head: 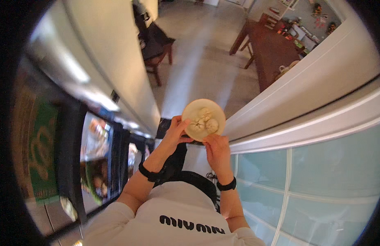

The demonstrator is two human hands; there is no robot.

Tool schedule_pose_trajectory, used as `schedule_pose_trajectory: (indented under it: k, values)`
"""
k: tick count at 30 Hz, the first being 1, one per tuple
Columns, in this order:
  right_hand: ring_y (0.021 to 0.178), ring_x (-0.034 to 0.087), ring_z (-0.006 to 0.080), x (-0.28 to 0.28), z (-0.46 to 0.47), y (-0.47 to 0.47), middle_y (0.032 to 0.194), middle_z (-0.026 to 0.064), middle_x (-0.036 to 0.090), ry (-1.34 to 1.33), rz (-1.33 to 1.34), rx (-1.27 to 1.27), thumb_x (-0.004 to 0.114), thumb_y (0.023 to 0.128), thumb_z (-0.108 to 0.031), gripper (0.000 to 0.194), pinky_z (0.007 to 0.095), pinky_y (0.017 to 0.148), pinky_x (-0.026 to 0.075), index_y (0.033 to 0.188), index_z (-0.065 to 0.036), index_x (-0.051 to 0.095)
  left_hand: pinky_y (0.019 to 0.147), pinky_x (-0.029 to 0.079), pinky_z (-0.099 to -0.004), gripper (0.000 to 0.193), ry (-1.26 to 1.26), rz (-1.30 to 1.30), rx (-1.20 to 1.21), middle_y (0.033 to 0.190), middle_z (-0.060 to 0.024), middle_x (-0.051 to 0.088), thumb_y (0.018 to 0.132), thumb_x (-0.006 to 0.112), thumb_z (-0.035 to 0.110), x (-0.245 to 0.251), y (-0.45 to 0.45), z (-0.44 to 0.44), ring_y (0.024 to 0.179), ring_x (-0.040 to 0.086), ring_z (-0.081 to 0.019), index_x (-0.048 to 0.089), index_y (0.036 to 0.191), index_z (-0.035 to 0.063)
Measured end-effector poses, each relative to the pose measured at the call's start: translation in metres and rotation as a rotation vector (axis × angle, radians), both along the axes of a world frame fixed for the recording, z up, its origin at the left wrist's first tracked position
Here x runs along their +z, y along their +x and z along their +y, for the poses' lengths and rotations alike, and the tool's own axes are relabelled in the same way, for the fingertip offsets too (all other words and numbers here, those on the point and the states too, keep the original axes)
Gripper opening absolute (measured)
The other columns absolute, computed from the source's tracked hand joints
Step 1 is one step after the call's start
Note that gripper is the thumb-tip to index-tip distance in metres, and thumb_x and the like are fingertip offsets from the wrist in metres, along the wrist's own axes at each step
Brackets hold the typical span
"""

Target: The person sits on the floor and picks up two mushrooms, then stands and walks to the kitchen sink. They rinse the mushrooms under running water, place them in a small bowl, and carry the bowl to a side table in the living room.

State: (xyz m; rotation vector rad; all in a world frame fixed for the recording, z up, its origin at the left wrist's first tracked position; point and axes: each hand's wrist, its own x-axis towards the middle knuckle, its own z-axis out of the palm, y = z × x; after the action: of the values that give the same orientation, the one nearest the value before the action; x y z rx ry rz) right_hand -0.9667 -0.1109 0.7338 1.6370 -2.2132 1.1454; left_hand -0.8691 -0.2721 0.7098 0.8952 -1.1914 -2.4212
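Both hands carry a round, pale plate [193, 106] with a brownish rim, at the middle of the head view. Three white, pleated steamed buns [205, 113] lie in it close together. My left hand [177, 131] grips the plate's left edge, its thumb over the rim. At the lower right edge, my right hand [217, 146] pinches the rim; its fingers below the plate are hidden. A black band is on each wrist.
I am in a doorway between a pale wall [116, 46] and a white door frame [300, 123]. Beyond stand a dark chair [157, 46] and a wooden table [270, 46] bearing several items. A black shelf rack [70, 138] is at left, a glass-paned sliding door [325, 172] at right.
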Motion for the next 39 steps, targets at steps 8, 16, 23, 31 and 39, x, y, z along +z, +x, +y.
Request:
schedule_pose_trajectory:
  k: [8, 16, 23, 31, 39]
  values:
    - [0.097, 0.059, 0.0360, 0.033, -0.156, -0.164, 0.123, 0.0155, 0.053, 0.281, -0.157, -0.085, 0.060, 0.079, -0.008, 0.043, 0.0435, 0.079, 0.050, 0.122, -0.007, 0.053, 0.077, 0.056, -0.0396, 0.061, -0.026, 0.010, -0.039, 0.118, -0.0146, 0.048, 0.080, 0.069, 0.030, -0.005, -0.173, -0.160, 0.104, 0.057, -0.0259, 0.033, 0.123, 0.0055]
    - [0.100, 0.061, 0.0315, 0.057, -0.289, -0.334, 0.138, 0.0143, 0.044, -0.113, -0.456, -0.102, 0.050, 0.077, 0.011, 0.055, 0.0357, 0.073, 0.055, 0.128, -0.009, 0.051, 0.073, 0.059, -0.0411, 0.060, 0.055, -0.077, -0.033, 0.117, -0.0186, 0.047, 0.078, 0.066, 0.022, -0.017, -0.345, -0.304, 0.101, 0.059, -0.0299, 0.031, 0.123, 0.0046]
    - [0.106, 0.058, 0.0322, 0.047, -0.433, -0.529, 0.134, 0.0141, 0.046, -0.008, -0.007, 0.107, 0.057, 0.075, 0.005, 0.047, 0.0405, 0.089, 0.050, 0.120, -0.006, 0.055, 0.072, 0.059, -0.0435, 0.054, 0.011, -0.017, -0.014, 0.118, -0.0116, 0.051, 0.078, 0.065, 0.024, -0.023, -0.484, -0.446, 0.102, 0.060, -0.0276, 0.039, 0.123, 0.0105]
    - [0.103, 0.057, 0.0307, 0.060, -0.590, -0.705, 0.116, 0.0113, 0.058, -0.001, -0.166, 0.070, 0.065, 0.083, -0.017, 0.025, 0.0419, 0.092, 0.047, 0.105, -0.007, 0.060, 0.080, 0.052, -0.0385, 0.062, -0.109, -0.087, 0.338, 0.124, -0.0106, 0.049, 0.077, 0.063, 0.030, -0.010, -0.595, -0.618, 0.110, 0.054, -0.0280, 0.038, 0.132, 0.0162]
    - [0.109, 0.055, 0.0269, 0.031, -0.724, -0.883, 0.134, 0.0109, 0.046, 0.177, -0.293, -0.060, 0.058, 0.087, -0.013, 0.026, 0.0379, 0.085, 0.051, 0.113, -0.007, 0.059, 0.075, 0.052, -0.0388, 0.055, -0.151, -0.133, 0.369, 0.120, -0.0077, 0.050, 0.077, 0.061, 0.018, -0.020, -0.758, -0.820, 0.103, 0.057, -0.0240, 0.037, 0.127, 0.0123]
